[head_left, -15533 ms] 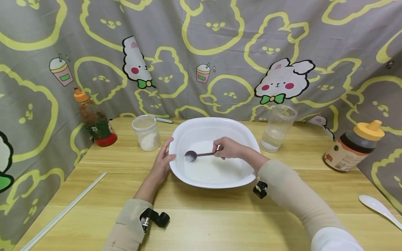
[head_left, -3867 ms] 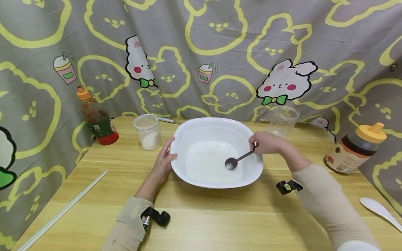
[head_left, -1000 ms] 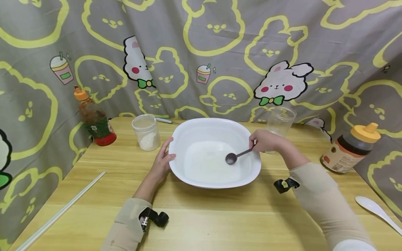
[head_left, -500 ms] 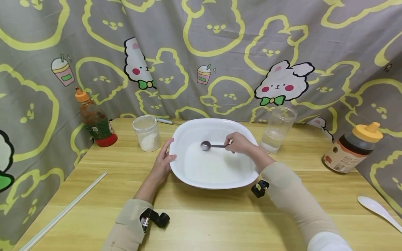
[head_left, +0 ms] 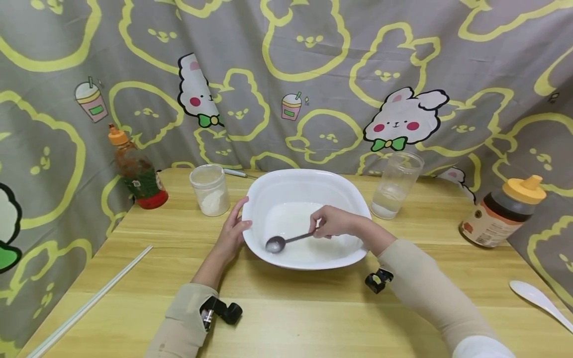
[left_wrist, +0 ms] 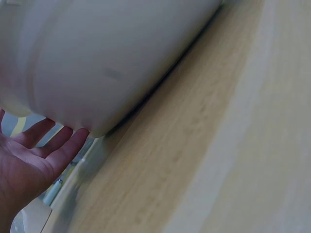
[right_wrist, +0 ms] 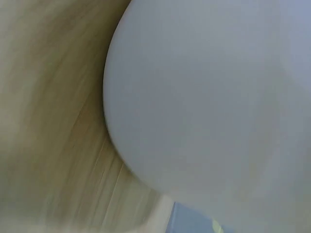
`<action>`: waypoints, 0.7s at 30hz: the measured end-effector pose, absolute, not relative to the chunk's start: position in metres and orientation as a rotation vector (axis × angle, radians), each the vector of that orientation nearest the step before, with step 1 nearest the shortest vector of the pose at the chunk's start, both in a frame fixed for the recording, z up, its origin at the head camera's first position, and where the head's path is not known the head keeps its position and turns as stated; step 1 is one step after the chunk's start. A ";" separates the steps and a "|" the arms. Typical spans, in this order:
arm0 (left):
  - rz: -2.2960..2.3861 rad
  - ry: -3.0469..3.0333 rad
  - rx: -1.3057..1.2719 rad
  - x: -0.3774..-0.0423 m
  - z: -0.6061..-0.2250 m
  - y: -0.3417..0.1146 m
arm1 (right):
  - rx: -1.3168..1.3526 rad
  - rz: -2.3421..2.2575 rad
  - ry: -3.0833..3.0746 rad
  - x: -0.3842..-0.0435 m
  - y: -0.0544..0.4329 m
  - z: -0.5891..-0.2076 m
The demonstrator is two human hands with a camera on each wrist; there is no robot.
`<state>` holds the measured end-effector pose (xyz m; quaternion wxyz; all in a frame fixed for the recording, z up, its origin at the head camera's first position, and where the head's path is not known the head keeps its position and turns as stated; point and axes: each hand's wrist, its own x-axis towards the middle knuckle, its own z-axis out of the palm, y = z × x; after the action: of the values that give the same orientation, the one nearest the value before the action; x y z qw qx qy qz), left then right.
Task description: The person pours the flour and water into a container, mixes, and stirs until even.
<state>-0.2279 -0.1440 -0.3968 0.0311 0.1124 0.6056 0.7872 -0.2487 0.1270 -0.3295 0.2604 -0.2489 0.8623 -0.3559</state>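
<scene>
A white basin (head_left: 309, 181) stands on the wooden table with whitish liquid (head_left: 309, 253) in its bottom. My left hand (head_left: 230, 233) holds the basin's left side, thumb at the rim; in the left wrist view its fingers (left_wrist: 68, 148) touch the outer wall. Over the basin my right hand (head_left: 331, 222) pinches the handle of a dark, round-bowled spoon (head_left: 275, 244). The spoon's bowl is in the liquid at the front left of the basin. The right wrist view shows only the basin's outer wall (right_wrist: 194, 107), and the right hand is hidden there.
Behind stand a jar of white powder (head_left: 210, 191), a glass of water (head_left: 394, 191), and a red sauce bottle (head_left: 139, 174). A yellow-capped bottle (head_left: 501, 214) and white spoon (head_left: 537, 298) are right; chopsticks (head_left: 91, 301) lie left. A thin blue-handled tool (head_left: 235, 173) lies behind the basin.
The right hand has swept the spoon from the basin's right side through its back middle to the front left, stirring the liquid. The left hand stays on the basin.
</scene>
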 end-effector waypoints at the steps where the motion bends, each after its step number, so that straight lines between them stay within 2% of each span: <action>1: 2.421 1.868 0.343 -0.228 -0.397 -0.144 | -0.687 -0.945 2.314 -0.246 0.131 -0.328; 9: 2.397 1.879 0.323 -0.229 -0.396 -0.145 | -0.865 -0.758 2.326 -0.241 0.175 -0.304; 16: 2.398 1.891 0.319 -0.229 -0.396 -0.145 | -0.786 -0.646 2.512 -0.247 0.198 -0.287; 21: 2.400 1.873 0.328 -0.229 -0.396 -0.145 | -0.650 -0.612 2.697 -0.255 0.197 -0.287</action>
<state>-0.2287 -0.1449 -0.3964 0.0400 0.1070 0.6113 0.7832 -0.2551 0.1966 -0.2870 0.1496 -0.2262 0.9387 -0.2128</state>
